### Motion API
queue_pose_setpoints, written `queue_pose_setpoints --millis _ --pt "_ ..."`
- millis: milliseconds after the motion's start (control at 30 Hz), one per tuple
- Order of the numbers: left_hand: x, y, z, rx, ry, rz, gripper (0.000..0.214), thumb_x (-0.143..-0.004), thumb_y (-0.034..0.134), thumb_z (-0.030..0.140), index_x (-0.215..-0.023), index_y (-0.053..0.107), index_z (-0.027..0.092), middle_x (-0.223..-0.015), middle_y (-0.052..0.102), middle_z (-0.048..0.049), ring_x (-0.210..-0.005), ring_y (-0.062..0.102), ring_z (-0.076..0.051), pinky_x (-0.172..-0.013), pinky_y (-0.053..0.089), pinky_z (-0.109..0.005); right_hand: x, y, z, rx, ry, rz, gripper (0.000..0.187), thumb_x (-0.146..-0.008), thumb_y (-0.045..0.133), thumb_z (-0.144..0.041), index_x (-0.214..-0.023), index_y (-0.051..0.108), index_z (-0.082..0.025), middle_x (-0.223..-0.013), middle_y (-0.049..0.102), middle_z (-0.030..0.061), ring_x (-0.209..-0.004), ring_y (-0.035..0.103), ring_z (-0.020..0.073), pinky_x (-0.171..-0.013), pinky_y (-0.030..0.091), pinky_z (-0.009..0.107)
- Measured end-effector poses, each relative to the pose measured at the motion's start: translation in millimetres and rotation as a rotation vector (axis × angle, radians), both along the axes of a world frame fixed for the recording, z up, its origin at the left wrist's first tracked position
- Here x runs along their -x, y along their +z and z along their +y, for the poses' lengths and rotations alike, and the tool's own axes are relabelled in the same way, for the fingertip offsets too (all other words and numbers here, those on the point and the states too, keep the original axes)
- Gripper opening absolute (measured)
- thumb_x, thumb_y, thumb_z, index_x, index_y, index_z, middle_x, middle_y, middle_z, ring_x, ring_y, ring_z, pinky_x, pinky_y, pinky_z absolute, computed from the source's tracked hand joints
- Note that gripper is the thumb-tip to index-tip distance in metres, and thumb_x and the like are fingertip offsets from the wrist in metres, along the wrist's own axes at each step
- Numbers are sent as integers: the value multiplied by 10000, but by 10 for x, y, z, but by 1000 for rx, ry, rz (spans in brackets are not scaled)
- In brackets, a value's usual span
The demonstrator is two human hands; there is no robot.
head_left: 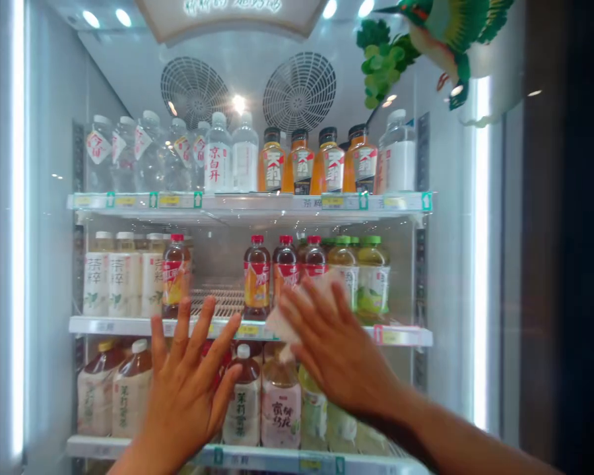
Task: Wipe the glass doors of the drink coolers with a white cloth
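My left hand (191, 379) is spread wide with nothing in it, palm toward the glass door (218, 264) of a lit drinks fridge. To its right, my right hand (334, 343) lies flat over a pale white wipe (280, 324), holding it against the glass. Whether this wipe is paper or cloth I cannot tell. Its edges stick out past my fingers, and the hand is slightly blurred. Behind the glass, near my right hand, stand red-capped tea bottles (256, 277) and green-capped bottles (373, 277).
Clear water bottles (151, 155) and orange drink bottles (331, 165) line the top shelf (257, 203). Larger bottles (241, 402) fill the lower shelf. A bird and grapes decal (440, 46) is at the upper right. Light strips (481, 264) run down both sides.
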State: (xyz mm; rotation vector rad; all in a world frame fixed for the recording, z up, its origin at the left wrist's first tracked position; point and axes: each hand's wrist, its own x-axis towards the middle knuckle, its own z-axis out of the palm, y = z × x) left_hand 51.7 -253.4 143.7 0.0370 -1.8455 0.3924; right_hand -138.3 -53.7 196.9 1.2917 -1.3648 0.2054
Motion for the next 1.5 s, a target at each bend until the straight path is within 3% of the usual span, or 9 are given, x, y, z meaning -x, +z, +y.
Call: queue_pose_setpoints --millis 100,233,433,600,733,967,1133,1300,1500 --pt "-156 -319 -201 -35 -3 10 779 -958 585 450 -1630 196 374 -1752 44 31 -1624 -17 -271 -1308 -102 -536 -188 -336 -197 -42 48 2 710 -1018 489 -297 -1646 164 -237 -1664 351 -6 -1596 187 232 -1322 214 547" --pt "-281 -616 -469 -85 46 37 844 -937 616 423 -1640 153 360 -1753 -3 15 -1619 -61 -286 -1309 -103 -545 -344 -497 -459 269 -37 -153 777 -1014 476 -282 -1656 42 -218 -1706 190 74 -1599 104 341 -1253 190 734" --pt "-403 -796 -716 -113 79 -7 888 -915 650 355 -1643 142 347 -1750 14 -21 -1617 -17 -327 -1300 -50 -615 -637 -1001 -755 10 -43 -91 634 -1014 476 -268 -1619 291 -221 -1652 340 -5 -1584 225 238 -1341 132 555" --pt "-468 -1044 -805 -208 15 5 867 -918 615 249 -1633 149 399 -1745 40 -30 -1607 -1 -370 -1256 -12 -728 -722 -1167 -834 426 -181 -327 807 -1016 459 -263 -1655 -30 -200 -1712 8 90 -1588 25 346 -1225 178 777" --pt "-462 -1268 -868 -216 57 -15 939 -892 619 165 -1632 100 418 -1742 -23 -39 -1602 -62 -366 -1241 -17 -744 -921 -1599 -1046 188 -121 -238 733 -987 484 -226 -1653 177 -240 -1696 199 20 -1595 114 251 -1309 191 602" --pt "-447 -1323 -886 -194 61 -45 985 -868 636 144 -1637 74 396 -1736 -23 -73 -1598 -30 -400 -1197 17 -810 -852 -1709 -972 571 -286 -443 812 -1011 462 -254 -1659 -26 -214 -1710 -50 143 -1579 23 415 -1143 217 858" --pt "-456 -1391 -895 -195 64 -73 992 -871 628 135 -1641 47 365 -1731 -42 -98 -1596 -42 -402 -1185 27 -823 -986 -1918 -1149 418 -191 -352 772 -1000 484 -276 -1663 88 -302 -1686 274 78 -1579 164 348 -1229 335 677" --pt "-443 -1606 -924 -212 49 -68 993 -864 635 106 -1642 74 363 -1738 1 -74 -1604 -17 -362 -1219 9 -772 -837 -2109 -917 631 -319 -484 831 -993 465 -221 -1658 -30 -274 -1718 14 98 -1572 62 399 -1157 229 843" --pt "-391 -1804 -818 -209 91 18 1068 -822 681 74 -1640 63 376 -1735 -22 -125 -1575 -18 -472 -1155 82 -850 -971 -2520 -1169 434 -220 -346 757 -974 491 -228 -1657 168 -189 -1706 182 107 -1588 141 349 -1254 206 707"
